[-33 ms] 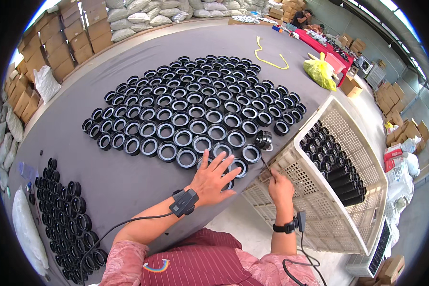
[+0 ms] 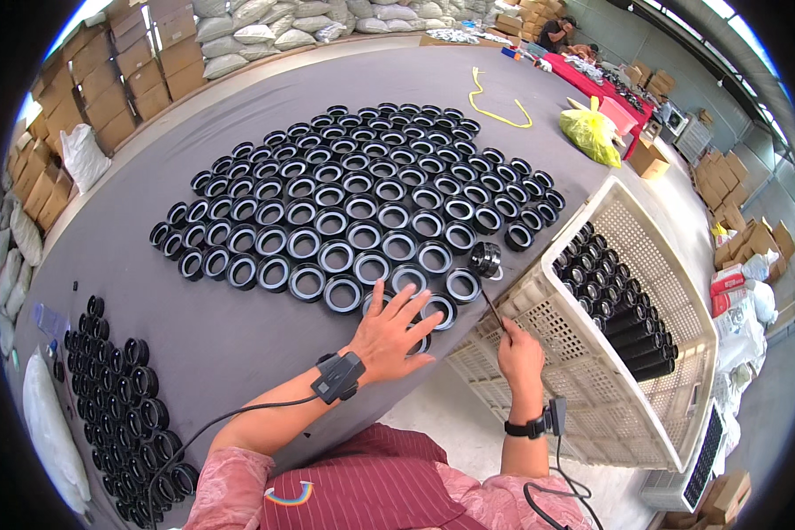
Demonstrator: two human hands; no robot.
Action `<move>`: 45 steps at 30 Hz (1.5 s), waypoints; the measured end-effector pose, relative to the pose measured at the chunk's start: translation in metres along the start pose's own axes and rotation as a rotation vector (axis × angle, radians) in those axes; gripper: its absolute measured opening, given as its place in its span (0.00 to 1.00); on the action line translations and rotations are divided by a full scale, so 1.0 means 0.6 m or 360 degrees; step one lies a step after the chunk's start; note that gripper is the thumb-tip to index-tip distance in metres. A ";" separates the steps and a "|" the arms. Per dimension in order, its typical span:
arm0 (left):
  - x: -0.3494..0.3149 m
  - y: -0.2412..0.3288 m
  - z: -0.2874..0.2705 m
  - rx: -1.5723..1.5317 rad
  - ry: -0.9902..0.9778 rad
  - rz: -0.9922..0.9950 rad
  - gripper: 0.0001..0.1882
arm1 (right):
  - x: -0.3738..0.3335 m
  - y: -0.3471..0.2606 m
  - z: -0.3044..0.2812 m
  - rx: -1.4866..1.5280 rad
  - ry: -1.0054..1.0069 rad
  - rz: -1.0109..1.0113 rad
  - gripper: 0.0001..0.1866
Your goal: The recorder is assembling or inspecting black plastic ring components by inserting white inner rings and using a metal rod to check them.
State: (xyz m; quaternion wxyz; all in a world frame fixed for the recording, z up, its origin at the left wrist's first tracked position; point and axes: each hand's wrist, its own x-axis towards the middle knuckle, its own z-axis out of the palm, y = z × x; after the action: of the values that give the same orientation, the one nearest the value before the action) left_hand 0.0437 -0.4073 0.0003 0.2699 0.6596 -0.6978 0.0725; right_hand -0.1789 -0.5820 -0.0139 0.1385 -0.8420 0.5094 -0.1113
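Observation:
My left hand (image 2: 389, 336) lies with fingers spread over the near edge of a large group of black rings (image 2: 362, 235), each with a pale inner band. It partly hides several of them. My right hand (image 2: 520, 355) is closed round a thin dark rod-like tool (image 2: 491, 306), whose tip points toward the table's edge near the closest rings. What kind of tool it is, I cannot tell. Just beyond the tip, a black ring piece (image 2: 485, 259) lies on its side, unlike its upright-facing neighbours.
A pale perforated plastic crate (image 2: 539, 322) leans by the table's right edge, holding stacked black rings (image 2: 623, 309). More black rings (image 2: 119, 389) stand at the left of the grey table (image 2: 265, 353). A yellow bag (image 2: 589, 132) and yellow strap (image 2: 477, 95) lie farther off. Two people sit far back.

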 end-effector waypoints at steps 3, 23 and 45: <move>-0.012 0.005 0.014 -0.0050 -0.0037 0.0002 0.36 | -0.030 0.045 0.026 0.0415 0.0186 0.0043 0.18; -0.052 0.017 0.016 -0.0077 -0.0020 -0.0084 0.34 | -0.020 0.042 -0.001 0.0031 0.0296 0.0115 0.17; -0.026 0.016 0.025 0.0107 -0.0130 -0.0221 0.37 | 0.094 -0.075 -0.130 -0.0623 0.0240 -0.0784 0.16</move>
State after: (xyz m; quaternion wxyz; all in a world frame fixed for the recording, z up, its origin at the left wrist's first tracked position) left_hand 0.0297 -0.3996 -0.0173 0.2233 0.7174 -0.6580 0.0502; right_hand -0.1416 -0.6216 0.0776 -0.0954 -0.9400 0.3108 -0.1034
